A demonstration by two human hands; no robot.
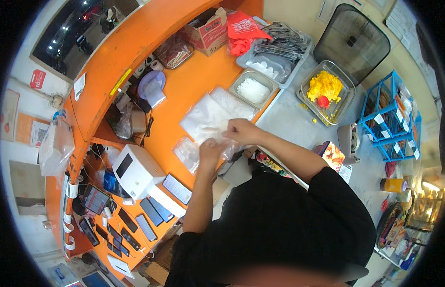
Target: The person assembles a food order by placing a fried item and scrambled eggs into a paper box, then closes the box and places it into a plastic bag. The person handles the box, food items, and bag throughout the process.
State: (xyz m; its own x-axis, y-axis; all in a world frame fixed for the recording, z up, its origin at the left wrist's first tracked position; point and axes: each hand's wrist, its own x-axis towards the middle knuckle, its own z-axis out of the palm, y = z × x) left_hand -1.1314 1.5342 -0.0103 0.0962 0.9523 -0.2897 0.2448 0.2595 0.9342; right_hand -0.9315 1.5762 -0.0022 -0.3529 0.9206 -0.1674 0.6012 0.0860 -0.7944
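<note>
A clear plastic bag (228,147) is pinched between my two hands, near the front edge of the orange counter. My left hand (210,152) is closed on its left side, thumb up. Fingers bent, my right hand (239,132) grips its upper right part. Just beyond the hands lies a stack of clear plastic bags (199,116), with another stack of bags (232,103) to its right. Smaller bags (186,152) lie left of my left hand. Whether anything is inside the held bag cannot be made out.
A metal tub of white pieces (253,89) stands beyond the bags. Right of it are a grey tray of black packets (282,48) and a glass dish (323,115) of yellow food. A white printer (136,167) and several phones (148,210) occupy the left counter.
</note>
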